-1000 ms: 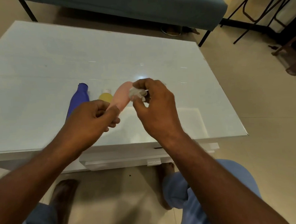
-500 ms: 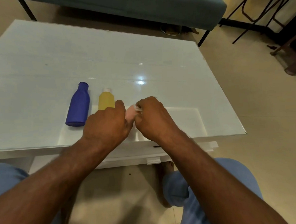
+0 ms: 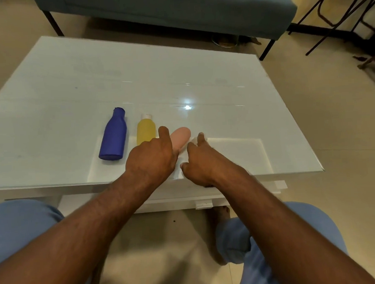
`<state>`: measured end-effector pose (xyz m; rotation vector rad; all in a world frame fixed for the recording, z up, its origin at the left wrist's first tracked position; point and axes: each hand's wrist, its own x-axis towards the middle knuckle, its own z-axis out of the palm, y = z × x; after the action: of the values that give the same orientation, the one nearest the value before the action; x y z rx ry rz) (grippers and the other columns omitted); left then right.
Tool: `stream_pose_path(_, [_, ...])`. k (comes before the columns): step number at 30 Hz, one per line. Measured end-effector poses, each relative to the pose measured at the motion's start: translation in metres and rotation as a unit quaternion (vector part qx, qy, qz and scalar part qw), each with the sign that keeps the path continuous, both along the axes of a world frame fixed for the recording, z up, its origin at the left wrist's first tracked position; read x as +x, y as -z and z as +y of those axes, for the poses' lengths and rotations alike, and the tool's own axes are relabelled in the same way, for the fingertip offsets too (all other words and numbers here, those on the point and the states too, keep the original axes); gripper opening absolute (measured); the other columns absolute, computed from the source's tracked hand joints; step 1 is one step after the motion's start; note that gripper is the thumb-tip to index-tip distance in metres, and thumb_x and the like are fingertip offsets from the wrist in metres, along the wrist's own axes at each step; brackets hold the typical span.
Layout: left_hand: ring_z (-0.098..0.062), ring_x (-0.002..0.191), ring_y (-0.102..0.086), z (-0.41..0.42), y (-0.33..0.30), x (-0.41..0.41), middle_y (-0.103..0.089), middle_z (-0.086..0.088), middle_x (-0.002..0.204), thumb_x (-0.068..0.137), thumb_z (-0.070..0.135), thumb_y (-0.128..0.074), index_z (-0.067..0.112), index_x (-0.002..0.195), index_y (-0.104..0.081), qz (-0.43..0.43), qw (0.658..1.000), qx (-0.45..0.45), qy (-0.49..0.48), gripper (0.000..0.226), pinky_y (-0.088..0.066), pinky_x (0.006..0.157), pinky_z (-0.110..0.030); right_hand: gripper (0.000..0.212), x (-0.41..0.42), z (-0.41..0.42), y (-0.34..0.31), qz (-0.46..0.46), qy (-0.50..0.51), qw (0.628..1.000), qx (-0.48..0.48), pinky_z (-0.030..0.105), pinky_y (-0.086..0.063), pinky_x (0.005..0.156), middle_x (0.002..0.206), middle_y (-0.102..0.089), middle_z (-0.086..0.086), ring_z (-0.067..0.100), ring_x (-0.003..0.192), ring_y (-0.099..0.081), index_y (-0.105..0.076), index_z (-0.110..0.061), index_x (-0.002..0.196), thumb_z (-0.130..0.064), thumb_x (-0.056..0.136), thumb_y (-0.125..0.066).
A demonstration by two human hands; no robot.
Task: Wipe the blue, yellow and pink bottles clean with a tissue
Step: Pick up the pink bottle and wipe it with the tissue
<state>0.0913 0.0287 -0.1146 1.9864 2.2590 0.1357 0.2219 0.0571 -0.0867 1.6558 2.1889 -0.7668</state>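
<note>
Glossy glass table top (image 3: 200,76); smooth matt plastic blue bottle (image 3: 113,139); soft white tissue (image 3: 195,139).

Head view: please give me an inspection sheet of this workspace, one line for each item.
Surface: white glossy table, a lamp's reflection on it.
Job's things: blue bottle, yellow bottle and pink bottle lie side by side; tissue beside the pink one.
Clutter: nothing seen.
Grips: left hand on the pink bottle, forefinger out; right hand pinches the tissue.
Cables: nothing seen.
Surroundings: teal bench behind the table, dark metal frames at far right, tiled floor.
</note>
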Motion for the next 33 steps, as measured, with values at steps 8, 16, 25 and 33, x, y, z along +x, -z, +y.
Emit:
stream_pose_path(8, [-0.016, 0.068, -0.058, -0.014, -0.023, -0.01, -0.062, -0.002, 0.095, 0.102, 0.046, -0.052, 0.017, 0.135, -0.035, -0.027, 0.999, 0.026, 0.009, 0.048, -0.045, 0.056, -0.03, 0.083, 0.018, 0.01, -0.017, 0.097, 0.054, 0.994, 0.021, 0.04, -0.033, 0.126, 0.18, 0.011, 0.006, 0.032, 0.163, -0.025, -0.005, -0.02, 0.172, -0.014, 0.107, -0.056])
stream_pose_path(16, [-0.026, 0.105, -0.064, -0.032, -0.038, -0.036, -0.064, -0.008, 0.122, 0.095, 0.047, -0.064, 0.015, 0.14, -0.044, -0.053, 0.991, 0.119, 0.011, 0.059, -0.055, 0.087, -0.039, 0.087, 0.031, -0.007, -0.014, 0.072, 0.078, 0.993, 0.057, 0.047, -0.03, 0.128, 0.179, 0.016, 0.007, 0.041, 0.164, -0.016, -0.001, -0.023, 0.172, -0.019, 0.105, -0.058])
stream_pose_path(25, [-0.034, 0.155, -0.015, -0.022, -0.028, -0.053, -0.017, -0.011, 0.169, 0.093, 0.068, -0.046, 0.022, 0.161, -0.018, -0.016, 0.99, 0.134, 0.045, 0.086, -0.02, 0.121, -0.055, 0.099, 0.005, 0.005, -0.003, 0.027, 0.065, 0.991, 0.117, 0.056, -0.007, 0.135, 0.175, 0.032, 0.008, 0.039, 0.165, 0.016, 0.019, -0.03, 0.168, -0.03, 0.107, -0.059])
stream_pose_path(33, [-0.037, 0.157, 0.011, -0.004, 0.003, -0.059, 0.01, -0.016, 0.171, 0.093, 0.071, -0.026, 0.024, 0.164, 0.003, 0.048, 0.996, 0.072, -0.017, 0.09, -0.007, 0.123, -0.062, 0.108, -0.013, 0.004, 0.007, 0.028, 0.01, 0.995, 0.097, 0.052, 0.009, 0.133, 0.161, 0.054, -0.006, 0.027, 0.159, 0.036, 0.05, -0.052, 0.142, -0.071, 0.098, -0.046])
